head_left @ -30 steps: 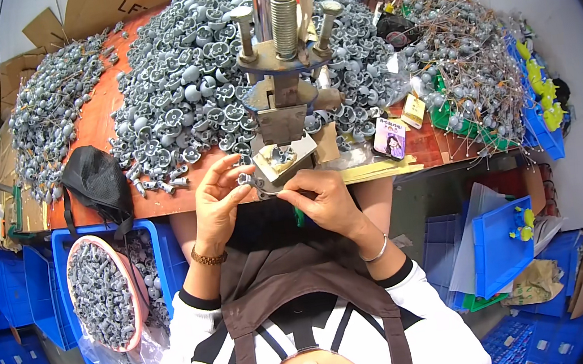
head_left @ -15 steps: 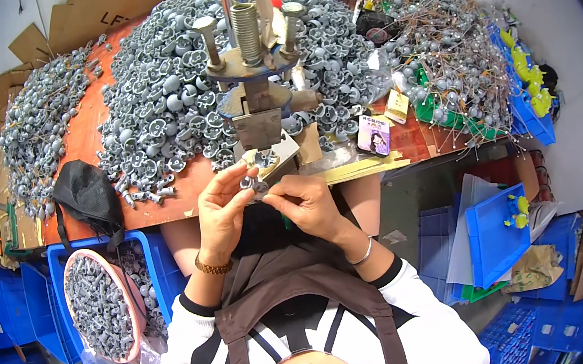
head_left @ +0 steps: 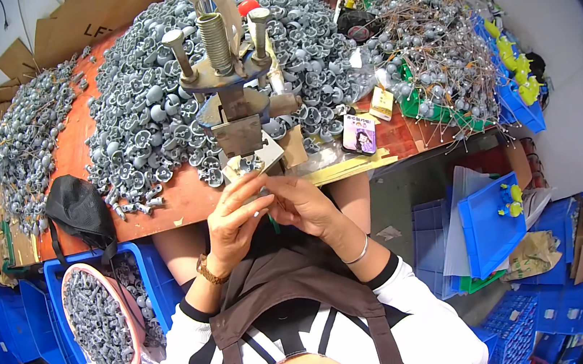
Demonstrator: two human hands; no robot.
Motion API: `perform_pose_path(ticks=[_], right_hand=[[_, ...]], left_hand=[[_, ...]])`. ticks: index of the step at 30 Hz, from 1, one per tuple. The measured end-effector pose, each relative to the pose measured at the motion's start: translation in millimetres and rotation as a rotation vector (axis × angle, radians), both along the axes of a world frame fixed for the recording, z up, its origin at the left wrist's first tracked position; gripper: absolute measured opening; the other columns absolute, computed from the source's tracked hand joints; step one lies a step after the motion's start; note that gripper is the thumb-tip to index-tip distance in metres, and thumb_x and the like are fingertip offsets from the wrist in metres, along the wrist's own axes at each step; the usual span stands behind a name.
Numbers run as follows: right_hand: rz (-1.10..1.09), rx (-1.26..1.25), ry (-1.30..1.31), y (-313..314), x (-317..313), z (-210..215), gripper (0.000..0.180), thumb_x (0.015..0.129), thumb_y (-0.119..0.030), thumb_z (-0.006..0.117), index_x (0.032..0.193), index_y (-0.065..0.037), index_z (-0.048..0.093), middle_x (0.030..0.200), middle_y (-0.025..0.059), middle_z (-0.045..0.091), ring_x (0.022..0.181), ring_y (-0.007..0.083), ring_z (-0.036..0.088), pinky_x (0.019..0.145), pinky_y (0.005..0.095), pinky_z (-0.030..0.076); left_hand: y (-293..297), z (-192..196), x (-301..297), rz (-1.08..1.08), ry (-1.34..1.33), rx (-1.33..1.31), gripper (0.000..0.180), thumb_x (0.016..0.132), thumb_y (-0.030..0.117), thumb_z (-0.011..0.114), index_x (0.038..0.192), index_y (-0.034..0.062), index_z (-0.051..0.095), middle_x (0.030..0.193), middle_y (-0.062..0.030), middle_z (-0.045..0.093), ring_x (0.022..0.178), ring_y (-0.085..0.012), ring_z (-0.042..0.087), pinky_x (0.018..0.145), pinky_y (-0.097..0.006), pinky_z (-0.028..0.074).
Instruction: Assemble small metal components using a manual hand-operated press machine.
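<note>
From the head view, my left hand (head_left: 233, 222) and right hand (head_left: 311, 207) meet at the fingertips, just in front of the press (head_left: 240, 134) and near the table's front edge. A small grey part (head_left: 261, 193) shows between them, mostly covered by my fingers. My left fingers reach forward, bent, with the thumb below; my right fingers curl in from the other side. I cannot tell which hand pinches the part, or whether both do.

As I judge it, I am partway through handling this one part: it is at my fingertips, not on the block (head_left: 270, 154) under the press, and whether it is finished I cannot see. Far more looks left than one piece. A big heap of loose shells (head_left: 151, 108) lies behind the press on the red table (head_left: 187, 193), and the pink basin (head_left: 129, 304) at my left is full of small grey pieces. Balls on wires (head_left: 438, 73) lie heaped to the right, perhaps work at another stage.
</note>
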State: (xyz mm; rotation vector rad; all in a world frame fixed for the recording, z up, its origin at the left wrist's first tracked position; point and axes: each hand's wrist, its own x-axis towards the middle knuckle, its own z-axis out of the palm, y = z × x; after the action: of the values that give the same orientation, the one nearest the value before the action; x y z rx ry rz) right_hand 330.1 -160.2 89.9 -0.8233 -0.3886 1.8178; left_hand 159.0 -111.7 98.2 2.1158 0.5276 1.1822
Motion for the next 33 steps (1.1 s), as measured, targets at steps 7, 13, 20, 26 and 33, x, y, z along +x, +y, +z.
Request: perform_pose_path(ticks=[7, 13, 20, 26, 33], right_hand=[[-0.326, 0.38, -0.679, 16, 8, -28, 0.013, 0.092, -0.015, 0.061, 0.096, -0.003, 0.058, 0.073, -0.002, 0.058, 0.062, 0.0038, 0.052, 0.056, 0.0185, 0.04], [-0.151, 0.56, -0.93, 24, -1, -23, 0.009, 0.092, -0.011, 0.06, 0.096, -0.003, 0.056, 0.074, -0.002, 0.056, 0.064, 0.0042, 0.049, 0.058, 0.0197, 0.041], [-0.245, 0.448, -0.946, 37, -10, -41, 0.009, 0.088, -0.011, 0.064, 0.093, -0.004, 0.061, 0.072, 0.0014, 0.064, 0.062, 0.0086, 0.058, 0.056, 0.0238, 0.045], [-0.276, 0.605, -1.637, 39, -7, -19, 0.014, 0.081, -0.02, 0.066, 0.075, -0.008, 0.063, 0.068, 0.0096, 0.066, 0.065, 0.0298, 0.065, 0.056, 0.0344, 0.049], [-0.429, 0.575, -0.684, 125, 79, 66, 0.033, 0.092, -0.011, 0.058, 0.12, 0.007, 0.055, 0.105, 0.008, 0.065, 0.088, 0.0125, 0.06, 0.075, 0.0256, 0.048]], left_hand=[[12, -22, -10, 0.387, -0.746, -0.482, 0.019, 0.093, 0.002, 0.053, 0.106, -0.006, 0.064, 0.115, -0.0148, 0.063, 0.112, -0.0209, 0.055, 0.099, -0.034, 0.04], [0, -12, -2, 0.467, 0.316, 0.197, 0.047, 0.069, 0.001, 0.077, 0.114, 0.0014, 0.063, 0.107, -0.0088, 0.063, 0.11, -0.0241, 0.054, 0.1, -0.037, 0.039], [18, -41, 10, 0.41, 0.032, -0.303, 0.02, 0.081, 0.003, 0.069, 0.1, -0.0014, 0.068, 0.085, -0.0088, 0.063, 0.068, -0.0134, 0.058, 0.059, -0.025, 0.046], [31, -31, 14, 0.5, 0.161, -0.211, 0.021, 0.075, 0.003, 0.074, 0.095, 0.0019, 0.07, 0.074, -0.0052, 0.058, 0.06, -0.0121, 0.05, 0.056, -0.026, 0.041], [51, -32, 8, 0.284, 0.271, -0.09, 0.02, 0.071, 0.009, 0.075, 0.091, 0.0094, 0.07, 0.072, -0.0085, 0.053, 0.067, -0.0257, 0.055, 0.06, -0.036, 0.043]])
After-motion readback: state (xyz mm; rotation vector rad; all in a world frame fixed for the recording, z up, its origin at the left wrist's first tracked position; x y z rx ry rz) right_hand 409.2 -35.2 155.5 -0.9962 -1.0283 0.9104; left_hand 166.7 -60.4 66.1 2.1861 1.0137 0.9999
